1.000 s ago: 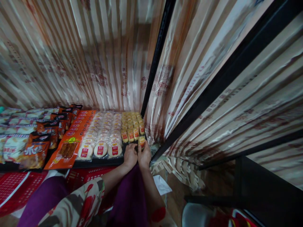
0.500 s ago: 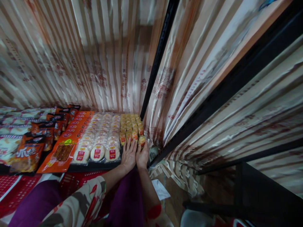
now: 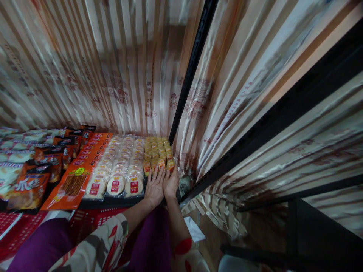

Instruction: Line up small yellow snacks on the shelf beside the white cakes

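Observation:
Both my hands rest on the front right corner of a low black shelf (image 3: 113, 202). My left hand (image 3: 154, 187) lies flat with its fingers stretched out, fingertips against the front row of small yellow snack packets (image 3: 157, 153). My right hand (image 3: 171, 183) lies beside it, fingers extended against the rightmost yellow packet (image 3: 170, 164). Neither hand grips anything. To the left of the yellow packets lie rows of round white cakes with red labels (image 3: 121, 170).
Further left on the shelf lie orange snack packs (image 3: 76, 177) and dark orange bags (image 3: 28, 185). A black upright post (image 3: 193, 68) rises at the shelf's right rear corner. Striped shiny curtains hang behind and to the right. Red plastic baskets (image 3: 17, 223) sit below.
My right hand let go of the yellow packet it was setting at the row's front right. Both hands then flattened and slid forward against the front row.

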A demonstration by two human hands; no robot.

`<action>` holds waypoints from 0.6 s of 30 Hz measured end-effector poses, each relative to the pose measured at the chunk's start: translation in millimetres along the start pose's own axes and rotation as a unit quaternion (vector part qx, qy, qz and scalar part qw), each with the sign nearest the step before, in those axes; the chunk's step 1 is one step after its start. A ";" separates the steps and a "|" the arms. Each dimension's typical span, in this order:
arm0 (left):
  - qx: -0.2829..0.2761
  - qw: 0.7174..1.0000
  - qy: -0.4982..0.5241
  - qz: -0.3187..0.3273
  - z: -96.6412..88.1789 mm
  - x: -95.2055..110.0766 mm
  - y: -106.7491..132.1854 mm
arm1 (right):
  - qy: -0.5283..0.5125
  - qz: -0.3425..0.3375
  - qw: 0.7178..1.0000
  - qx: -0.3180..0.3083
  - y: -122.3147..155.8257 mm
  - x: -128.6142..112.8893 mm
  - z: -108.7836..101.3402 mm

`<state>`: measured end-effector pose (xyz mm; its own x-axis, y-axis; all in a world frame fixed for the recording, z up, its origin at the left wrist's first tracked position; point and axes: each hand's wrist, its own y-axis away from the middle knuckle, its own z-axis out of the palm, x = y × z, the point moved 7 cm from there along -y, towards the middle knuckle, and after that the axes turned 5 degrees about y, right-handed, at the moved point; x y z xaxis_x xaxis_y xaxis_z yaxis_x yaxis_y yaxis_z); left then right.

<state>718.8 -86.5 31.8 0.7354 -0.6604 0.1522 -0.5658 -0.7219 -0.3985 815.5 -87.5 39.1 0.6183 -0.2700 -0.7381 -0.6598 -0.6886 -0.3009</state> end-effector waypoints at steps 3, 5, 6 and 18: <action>-0.010 1.000 0.007 0.000 -1.3 0.2 -0.7 | -0.008 0.009 1.000 -0.009 -4.0 -0.3 2.3; -0.013 1.000 0.014 -0.002 -3.2 0.3 -1.0 | -0.019 0.008 1.000 -0.006 -6.1 -0.5 2.8; -0.014 1.000 0.018 -0.003 -4.4 0.3 -1.0 | -0.025 0.006 1.000 -0.002 -7.0 -0.6 2.9; -0.001 1.000 0.030 -0.001 -7.7 1.7 -0.8 | -0.096 -0.005 0.995 0.022 -13.1 -0.1 3.9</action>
<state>717.6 -88.6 39.3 0.7132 -0.6695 0.2076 -0.5641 -0.7241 -0.3969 822.4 -75.8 40.8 0.5341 -0.1275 -0.8357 -0.6750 -0.6595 -0.3308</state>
